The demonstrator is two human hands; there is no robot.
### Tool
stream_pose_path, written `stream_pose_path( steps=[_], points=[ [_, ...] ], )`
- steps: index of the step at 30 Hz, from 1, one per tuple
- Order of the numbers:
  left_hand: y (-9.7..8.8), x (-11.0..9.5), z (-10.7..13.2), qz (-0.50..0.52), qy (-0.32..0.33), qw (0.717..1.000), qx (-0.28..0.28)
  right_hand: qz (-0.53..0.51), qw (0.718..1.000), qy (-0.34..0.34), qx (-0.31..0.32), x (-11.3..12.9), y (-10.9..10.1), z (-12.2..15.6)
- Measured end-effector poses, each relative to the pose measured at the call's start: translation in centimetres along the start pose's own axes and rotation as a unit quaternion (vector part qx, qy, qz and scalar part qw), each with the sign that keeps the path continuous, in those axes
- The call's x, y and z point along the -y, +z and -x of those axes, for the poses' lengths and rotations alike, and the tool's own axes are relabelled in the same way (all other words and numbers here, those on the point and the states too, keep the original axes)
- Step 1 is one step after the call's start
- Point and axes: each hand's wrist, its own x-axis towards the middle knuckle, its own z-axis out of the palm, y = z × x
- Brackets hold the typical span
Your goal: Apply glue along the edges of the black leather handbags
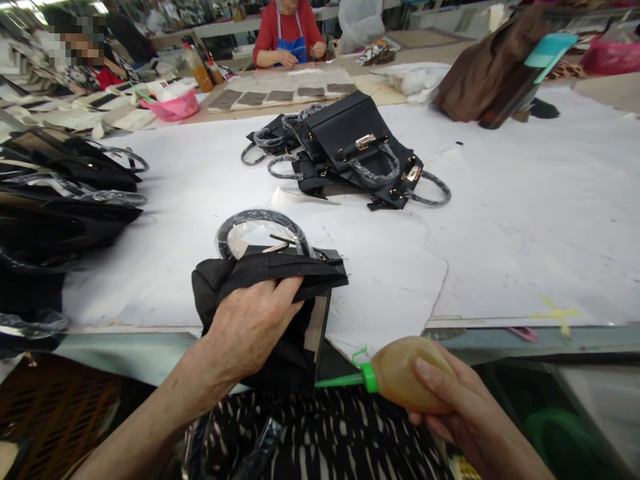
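Note:
My left hand (pixel 255 320) grips the black fabric of a handbag (pixel 220 280) at the table's front edge, its fingers partly hidden in the folds. The bag's round handle, wrapped in clear plastic, stands up on the far side. In my right hand (pixel 450 387) is a glue bottle (pixel 410 373) of soft plastic with yellowish-brown contents. Its green nozzle points left, the tip at the bag's lower right edge; whether it touches I cannot tell.
Several black handbags (pixel 355 140) lie heaped mid-table, and more black bags (pixel 65 193) are piled at the left. A brown cloth bundle (pixel 490 67) stands at the back right. Beyond the pink basin (pixel 173 103), a person in red (pixel 290 33) works across the table.

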Motion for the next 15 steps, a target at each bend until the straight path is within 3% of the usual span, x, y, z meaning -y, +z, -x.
stream_pose_path(
  steps=[7,11,15],
  points=[
    [-0.3,0.1,-0.3,0.016,-0.009,0.999,0.031,0.058,0.997,-0.056,-0.015,0.7,-0.3,0.8],
    [-0.3,0.1,-0.3,0.021,0.007,0.999,0.026,0.154,0.978,-0.129,-0.054,1.6,0.0,2.0],
    [-0.5,0.0,-0.4,0.025,-0.005,0.999,0.034,0.216,0.962,-0.154,-0.058,2.7,0.6,2.5]
  ],
)
